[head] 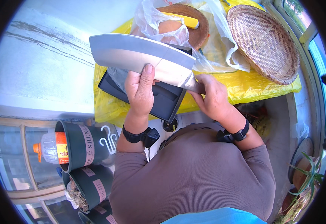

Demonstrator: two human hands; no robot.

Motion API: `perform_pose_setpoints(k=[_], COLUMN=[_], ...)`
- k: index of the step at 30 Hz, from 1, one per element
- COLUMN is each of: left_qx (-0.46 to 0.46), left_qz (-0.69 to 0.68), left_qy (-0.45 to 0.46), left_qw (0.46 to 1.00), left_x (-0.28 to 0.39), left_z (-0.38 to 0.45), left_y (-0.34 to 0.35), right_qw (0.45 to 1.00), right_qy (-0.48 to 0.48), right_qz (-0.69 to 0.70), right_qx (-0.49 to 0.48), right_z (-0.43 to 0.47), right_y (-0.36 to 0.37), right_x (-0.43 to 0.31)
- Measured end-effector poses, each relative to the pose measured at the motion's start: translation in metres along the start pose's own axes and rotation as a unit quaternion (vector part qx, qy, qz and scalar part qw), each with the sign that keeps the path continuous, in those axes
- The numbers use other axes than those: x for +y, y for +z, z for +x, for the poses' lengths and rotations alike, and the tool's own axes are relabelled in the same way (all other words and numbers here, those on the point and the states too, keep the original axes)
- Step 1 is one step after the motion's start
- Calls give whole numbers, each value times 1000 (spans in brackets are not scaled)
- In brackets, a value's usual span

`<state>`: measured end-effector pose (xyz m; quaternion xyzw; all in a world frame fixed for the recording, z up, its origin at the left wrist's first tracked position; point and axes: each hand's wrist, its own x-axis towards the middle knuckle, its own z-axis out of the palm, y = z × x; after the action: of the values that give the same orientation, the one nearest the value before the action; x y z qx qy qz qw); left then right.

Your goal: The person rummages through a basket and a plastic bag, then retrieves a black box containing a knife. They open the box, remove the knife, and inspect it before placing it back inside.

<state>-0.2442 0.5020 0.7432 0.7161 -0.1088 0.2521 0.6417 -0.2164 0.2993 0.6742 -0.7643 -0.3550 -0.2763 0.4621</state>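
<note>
A broad kitchen knife with a wide steel blade (140, 58) lies across both hands above the table. My left hand (141, 89) pinches the blade's lower part, the thumb on its near face. My right hand (211, 93) is closed around the handle end, which is mostly hidden by the fingers. Beneath the knife is a black box tray (165, 107) with a shaped recess, and some clear plastic film (117, 77) shows at its left side.
Yellow plastic sheeting (252, 89) covers the table. On it are a woven basket tray (263, 44), a crumpled clear plastic bag (227, 36), a round brown tray (202, 21) and a yellow-handled object (189, 21). Green buckets (95, 142) stand at left, a potted plant (309, 173) at right.
</note>
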Motion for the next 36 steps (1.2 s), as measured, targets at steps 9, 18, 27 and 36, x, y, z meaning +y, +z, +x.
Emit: perform_pose_setpoints(k=[9,18,27,36], left_qx=[74,-97,-74,-87], left_qz=[-83,-272,-243,-266], left_qy=[73,-122,-107,-93], left_qw=[991,950,961,956], left_x=[7,-3,-9,-15], left_z=[8,-2,-7,-9], left_y=[-13,-5,-4,-3], right_qw=[862,569,567,546], right_qy=[246,374,385,392], right_qz=[429,711,704,715], right_qx=[-111,-176,-183,-191], right_z=[9,15,11,6], right_y=[-23,-11,-6,-9], right_x=[-1,9,11,13])
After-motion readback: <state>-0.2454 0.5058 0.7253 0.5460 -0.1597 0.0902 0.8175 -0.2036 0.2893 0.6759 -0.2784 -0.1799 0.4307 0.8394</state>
